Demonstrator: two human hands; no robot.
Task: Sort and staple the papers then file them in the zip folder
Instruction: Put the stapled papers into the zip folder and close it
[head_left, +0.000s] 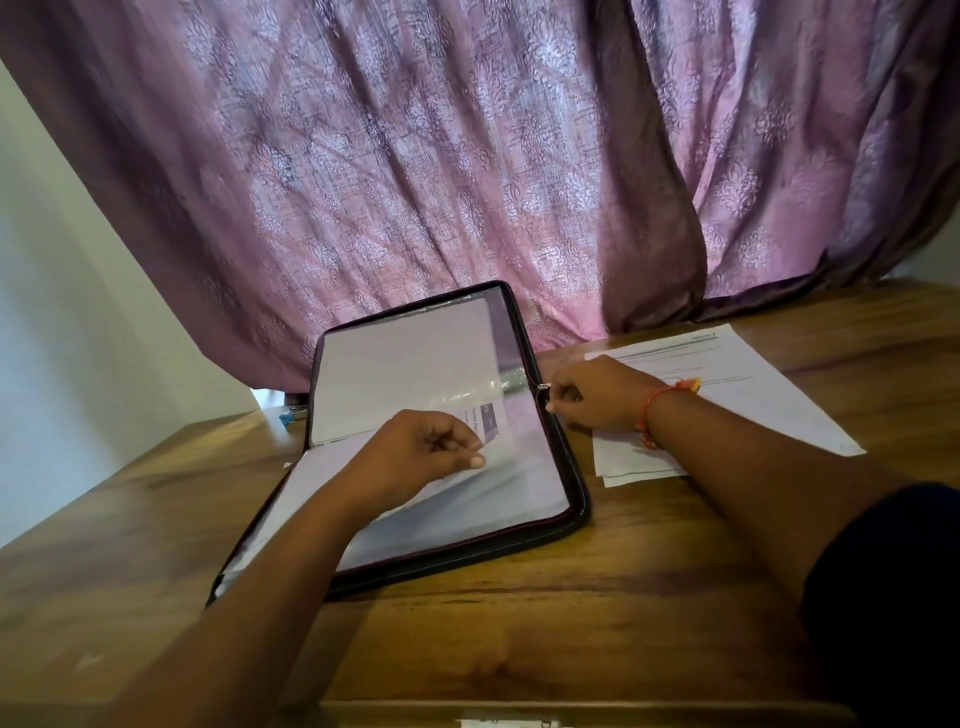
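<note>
Our left hand (431, 447) pinches a clear sleeve (467, 415) inside the open folder (574, 499) on the desk (623, 597); our right hand (592, 392) pinches its zipper pull (544, 387). Papers (753, 384) lie right of the folder, print unreadable.

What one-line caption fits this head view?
Left hand pinches a clear sleeve in the open zip folder; right hand holds its zipper pull, papers beside.

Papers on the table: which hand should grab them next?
Probably the right hand: it rests beside the papers, at the folder's zip. The left hand pinches a sleeve inside.
</note>
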